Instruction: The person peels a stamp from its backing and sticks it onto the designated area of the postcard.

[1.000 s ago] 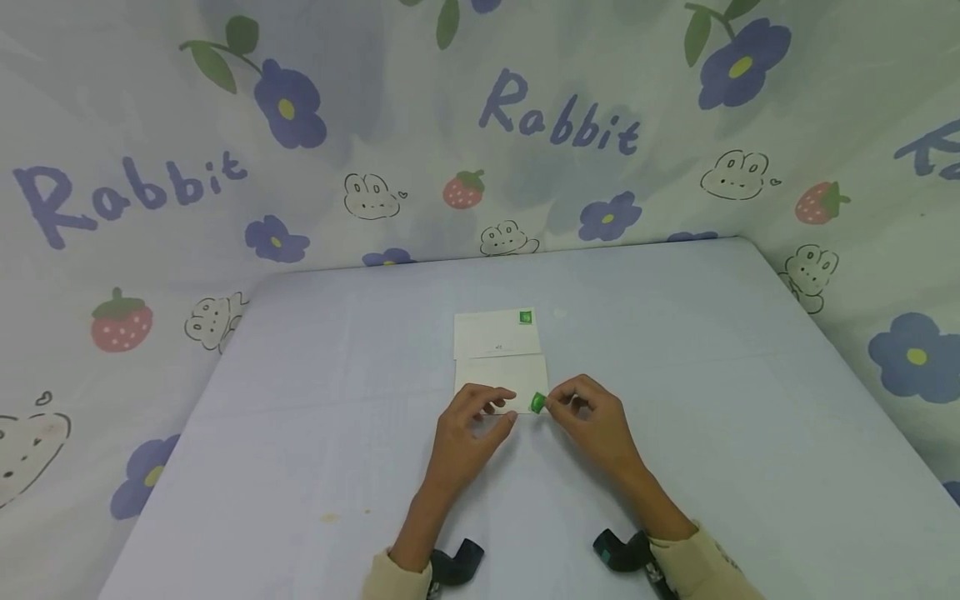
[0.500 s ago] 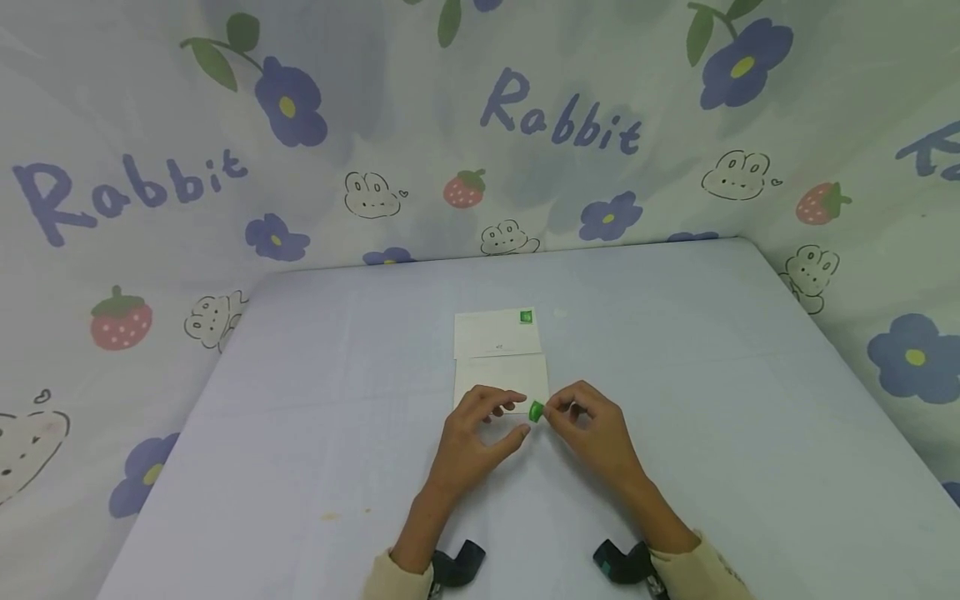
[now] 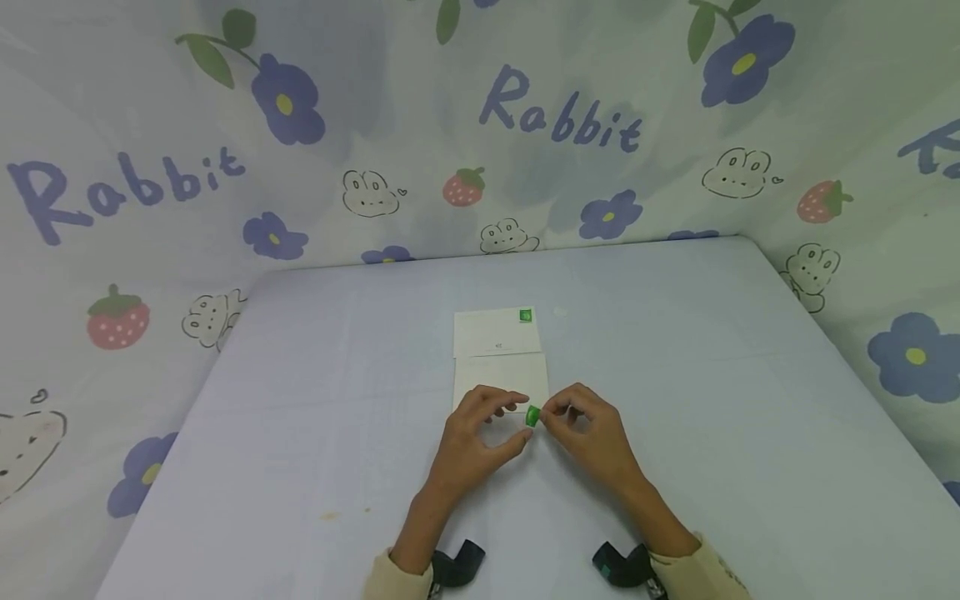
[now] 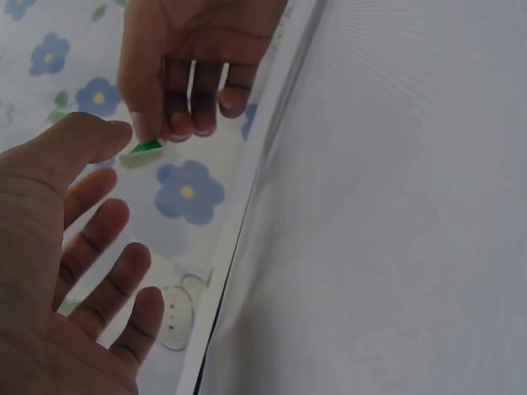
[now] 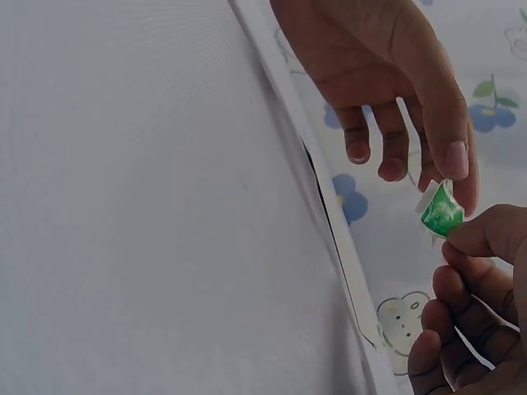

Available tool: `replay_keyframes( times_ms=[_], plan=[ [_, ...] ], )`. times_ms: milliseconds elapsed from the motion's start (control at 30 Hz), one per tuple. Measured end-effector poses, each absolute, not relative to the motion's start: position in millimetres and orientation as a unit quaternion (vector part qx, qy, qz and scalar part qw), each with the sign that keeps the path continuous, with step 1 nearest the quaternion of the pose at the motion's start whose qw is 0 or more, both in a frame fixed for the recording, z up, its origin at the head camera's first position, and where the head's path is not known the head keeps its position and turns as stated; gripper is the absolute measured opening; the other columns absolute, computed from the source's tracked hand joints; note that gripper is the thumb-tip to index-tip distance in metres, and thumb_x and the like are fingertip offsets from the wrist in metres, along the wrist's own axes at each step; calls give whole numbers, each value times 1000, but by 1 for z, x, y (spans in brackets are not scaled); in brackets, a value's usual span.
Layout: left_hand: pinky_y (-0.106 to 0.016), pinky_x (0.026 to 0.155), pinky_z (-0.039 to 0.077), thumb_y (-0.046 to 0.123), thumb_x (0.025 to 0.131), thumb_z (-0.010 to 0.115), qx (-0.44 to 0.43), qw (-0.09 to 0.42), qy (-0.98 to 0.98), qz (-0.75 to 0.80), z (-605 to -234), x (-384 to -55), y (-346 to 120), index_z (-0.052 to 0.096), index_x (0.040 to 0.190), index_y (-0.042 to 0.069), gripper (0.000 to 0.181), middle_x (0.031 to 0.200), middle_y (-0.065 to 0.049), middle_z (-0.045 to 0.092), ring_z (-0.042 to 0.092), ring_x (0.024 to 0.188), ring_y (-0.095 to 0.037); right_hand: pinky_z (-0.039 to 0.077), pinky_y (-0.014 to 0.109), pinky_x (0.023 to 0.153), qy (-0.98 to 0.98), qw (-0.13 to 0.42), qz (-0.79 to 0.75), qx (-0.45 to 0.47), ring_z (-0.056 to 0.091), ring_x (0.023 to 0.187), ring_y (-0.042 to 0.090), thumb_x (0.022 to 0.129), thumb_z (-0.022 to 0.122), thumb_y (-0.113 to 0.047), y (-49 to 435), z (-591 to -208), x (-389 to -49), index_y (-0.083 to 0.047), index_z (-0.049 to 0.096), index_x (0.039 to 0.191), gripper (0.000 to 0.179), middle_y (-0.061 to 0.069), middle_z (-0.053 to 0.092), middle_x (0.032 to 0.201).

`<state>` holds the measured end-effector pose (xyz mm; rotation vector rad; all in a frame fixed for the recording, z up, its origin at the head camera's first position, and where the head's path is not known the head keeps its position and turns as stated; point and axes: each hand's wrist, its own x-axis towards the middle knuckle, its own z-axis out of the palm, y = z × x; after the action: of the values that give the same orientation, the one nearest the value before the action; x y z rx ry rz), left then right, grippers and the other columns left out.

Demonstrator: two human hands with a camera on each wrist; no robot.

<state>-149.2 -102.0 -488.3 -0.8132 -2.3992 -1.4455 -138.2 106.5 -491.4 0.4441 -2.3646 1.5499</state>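
Observation:
Between its thumb and forefinger, my right hand (image 3: pixel 588 429) pinches a small green stamp (image 3: pixel 532 416) by one edge. In the right wrist view the stamp (image 5: pixel 442 212) looks curved, with a white border. My left hand (image 3: pixel 476 437) is just left of it, thumb and fingers spread apart. Its thumb tip is close to the stamp; whether they touch I cannot tell. Beyond the hands lies a white envelope (image 3: pixel 495 375), its near edge partly hidden by my left fingers. Behind that, another white envelope (image 3: pixel 491 329) bears a green stamp (image 3: pixel 526 316) at its upper right corner.
A white cloth covers the table (image 3: pixel 337 333). Its back edge meets a patterned curtain (image 3: pixel 420 125) with rabbits, flowers and strawberries. Black wrist mounts (image 3: pixel 457 564) sit by both sleeves. Small yellowish marks (image 3: pixel 328 517) show on the cloth at the near left.
My right hand has brought the stamp slightly nearer and to the left, off the near envelope's corner. My left hand has shifted right, its thumb closer to the stamp. The envelopes have not moved.

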Motion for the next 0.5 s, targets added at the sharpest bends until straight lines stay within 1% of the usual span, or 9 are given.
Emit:
replay_keyframes(
  times_ms=[133, 233, 367, 500],
  plan=[
    [-35, 78, 50, 19, 84, 82, -301, 133, -828, -454, -490, -149, -103, 69, 123, 22, 42, 114, 6, 57, 56, 100, -18, 50, 28, 72, -818, 137, 532, 171, 57, 85, 10, 88, 78, -9, 106, -493, -139, -16, 70, 91, 10, -13, 63, 91],
    [-31, 79, 49, 17, 82, 83, -325, 170, -839, -402, -492, -150, -103, 69, 122, 20, 42, 113, 4, 57, 53, 100, -16, 50, 28, 71, -820, 135, 528, 175, 58, 85, 10, 89, 77, -10, 105, -494, -140, -14, 71, 90, 8, -13, 63, 91],
    [-30, 78, 47, 15, 78, 86, -344, 216, -843, -354, -493, -152, -103, 71, 119, 18, 43, 110, 3, 59, 53, 95, -15, 51, 28, 69, -820, 135, 525, 183, 59, 84, 10, 88, 77, -8, 103, -495, -141, -15, 71, 90, 10, -12, 63, 90],
    [-30, 77, 47, 14, 78, 87, -347, 227, -841, -348, -493, -154, -104, 71, 117, 16, 42, 108, 3, 60, 54, 93, -15, 51, 27, 69, -821, 139, 520, 187, 59, 84, 10, 86, 78, -4, 103, -495, -141, -17, 71, 90, 14, -12, 63, 90]
  ],
)
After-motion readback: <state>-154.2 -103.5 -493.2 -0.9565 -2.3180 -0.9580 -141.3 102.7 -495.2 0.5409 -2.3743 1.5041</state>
